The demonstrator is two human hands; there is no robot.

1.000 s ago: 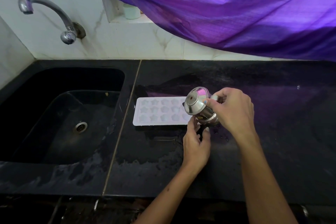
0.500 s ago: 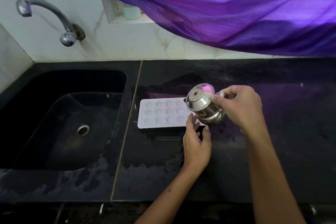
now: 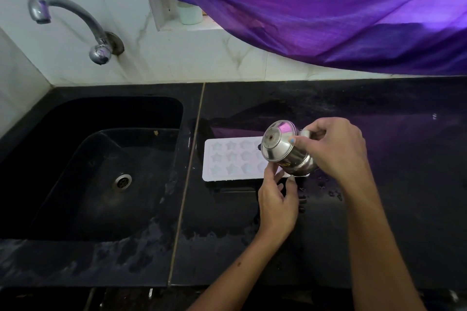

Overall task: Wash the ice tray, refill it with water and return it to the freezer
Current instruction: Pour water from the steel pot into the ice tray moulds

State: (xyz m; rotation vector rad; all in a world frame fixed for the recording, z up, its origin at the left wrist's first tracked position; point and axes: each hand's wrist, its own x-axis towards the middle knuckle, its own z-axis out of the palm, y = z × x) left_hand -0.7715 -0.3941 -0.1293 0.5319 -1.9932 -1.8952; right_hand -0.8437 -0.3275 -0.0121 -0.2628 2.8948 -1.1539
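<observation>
A white ice tray [image 3: 228, 159] with star-shaped cells lies flat on the black counter [image 3: 379, 149], just right of the sink. My right hand [image 3: 333, 149] grips a small steel jug [image 3: 285, 151] by its handle and tilts it left over the tray's right end, its lid side facing me. My left hand [image 3: 276, 199] rests at the tray's near right corner, fingertips touching its edge. The tray's right end is hidden behind the jug. No stream of water can be made out.
A black sink [image 3: 88, 166] with a steel drain [image 3: 123, 181] lies to the left, below a curved metal tap [image 3: 73, 23] on the tiled wall. A purple curtain [image 3: 316, 7] hangs over the back right. Water droplets [image 3: 331, 192] and wet patches mark the counter.
The jug has stayed tilted over the tray's right end while the view shifted slightly. My left hand keeps its place at the tray's corner.
</observation>
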